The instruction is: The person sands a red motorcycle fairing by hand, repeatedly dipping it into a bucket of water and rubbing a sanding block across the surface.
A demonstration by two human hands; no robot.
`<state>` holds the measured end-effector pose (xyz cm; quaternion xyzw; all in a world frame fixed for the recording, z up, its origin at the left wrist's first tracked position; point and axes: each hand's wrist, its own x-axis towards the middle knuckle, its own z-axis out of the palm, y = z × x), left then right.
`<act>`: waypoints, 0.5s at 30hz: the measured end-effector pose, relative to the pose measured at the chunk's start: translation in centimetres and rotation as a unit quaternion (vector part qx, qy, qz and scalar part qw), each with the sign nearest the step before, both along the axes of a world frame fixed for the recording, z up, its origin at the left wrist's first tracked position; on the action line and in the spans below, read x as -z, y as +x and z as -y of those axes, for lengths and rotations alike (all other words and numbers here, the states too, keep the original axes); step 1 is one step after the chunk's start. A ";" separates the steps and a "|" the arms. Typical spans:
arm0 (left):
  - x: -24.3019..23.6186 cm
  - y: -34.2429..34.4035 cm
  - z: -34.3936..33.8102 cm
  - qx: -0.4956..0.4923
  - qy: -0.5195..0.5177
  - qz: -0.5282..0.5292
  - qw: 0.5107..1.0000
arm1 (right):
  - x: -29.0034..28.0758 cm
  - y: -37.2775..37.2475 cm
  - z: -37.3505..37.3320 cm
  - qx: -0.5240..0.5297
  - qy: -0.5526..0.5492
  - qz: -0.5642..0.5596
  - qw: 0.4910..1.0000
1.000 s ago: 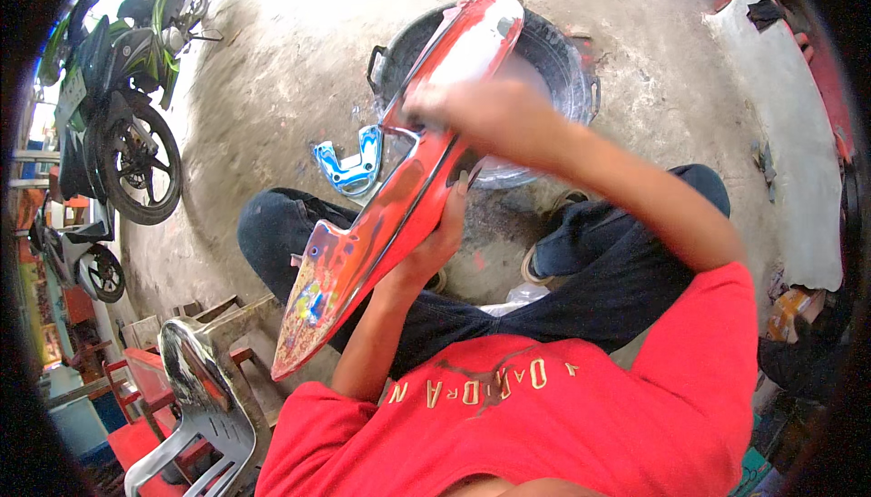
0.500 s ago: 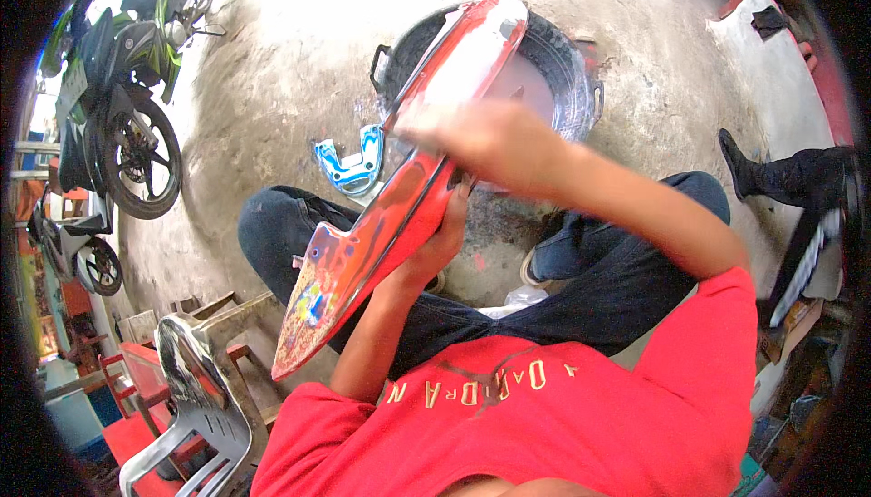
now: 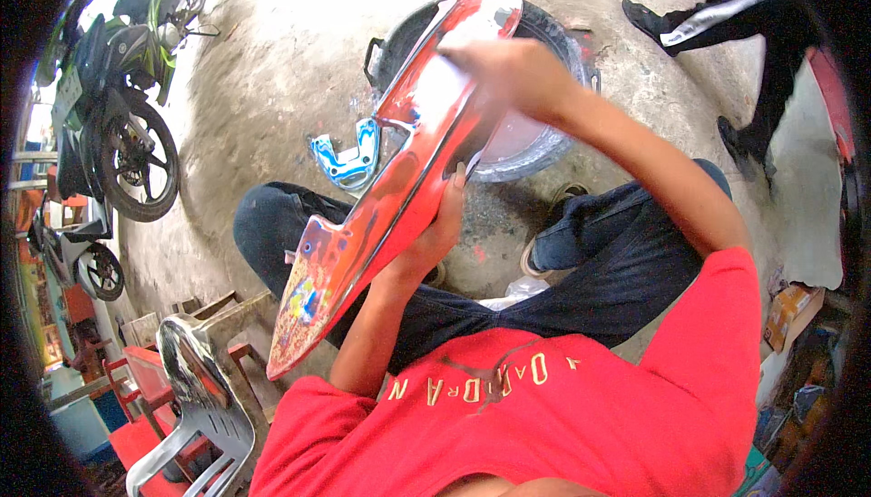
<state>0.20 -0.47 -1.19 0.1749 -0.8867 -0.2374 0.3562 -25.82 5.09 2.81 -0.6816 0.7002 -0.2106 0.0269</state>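
Observation:
A long red motorcycle body panel [image 3: 367,243] slants across my lap, its pointed end low at the left and its far end above a black tub [image 3: 567,52]. Bare white and grey patches show on its upper part, and speckled, worn paint near the tip. My left hand [image 3: 434,232] grips the panel's lower right edge, partly hidden beneath it. Over the upper part, my right hand [image 3: 517,78] presses down with its fingers bent. Motion blurs those fingers, and whatever is under them is hidden. Beside the tub lies a blue and white U-shaped part [image 3: 349,157].
Motorcycles [image 3: 136,134] stand at the left. A grey plastic chair [image 3: 204,406] is at the lower left. At the upper right, a person's legs in dark trousers [image 3: 771,52] are close by on the concrete floor. A cardboard box [image 3: 791,315] lies at the right.
My right hand has moved up along the panel, away from me. The panel has shifted only slightly in my left hand. At the right, the other person's legs have moved farther up.

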 end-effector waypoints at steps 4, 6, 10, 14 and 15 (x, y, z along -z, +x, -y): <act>0.4 0.3 0.4 -0.016 -0.078 0.056 0.995 | -0.4 5.7 -0.6 -0.145 -0.230 0.030 0.962; -0.2 0.3 0.3 -0.019 -0.165 0.093 0.982 | 0.7 1.8 -0.3 -0.049 -0.083 -0.017 0.995; 0.8 0.2 0.5 -0.004 0.000 0.010 1.000 | 1.7 3.3 0.2 -0.020 -0.101 -0.053 0.993; 1.3 0.3 0.7 0.018 0.017 -0.011 1.000 | 0.7 3.9 -0.8 -0.109 -0.232 -0.043 0.966; 0.0 0.0 0.0 0.007 0.139 -0.018 0.990 | 2.2 1.9 -0.5 -0.050 -0.163 -0.053 0.984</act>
